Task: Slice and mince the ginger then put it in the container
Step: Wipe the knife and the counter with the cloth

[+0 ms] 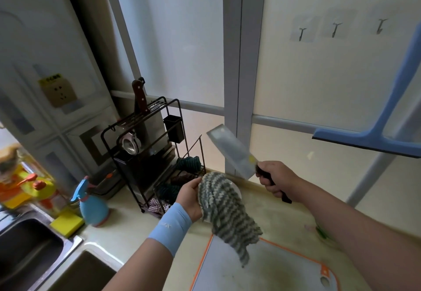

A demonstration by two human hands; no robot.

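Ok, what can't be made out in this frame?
Head view:
White rim: mostly covered by the striped cloth; container or not, unclear.
Cutting board: near part cut off by the bottom edge.
Green item: half hidden by the right forearm.
Orange-yellow items, far left: blurred.

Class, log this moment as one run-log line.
right hand: grips cleaver, raised | left hand: grips striped cloth | cutting board: below cloth

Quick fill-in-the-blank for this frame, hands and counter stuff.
The right hand grips a ____ by its handle.
The left hand holds a striped ____.
The yellow sponge lies beside a ____ spray bottle.
The wall has ____ hooks.
Missing: cleaver; cloth; blue; three.
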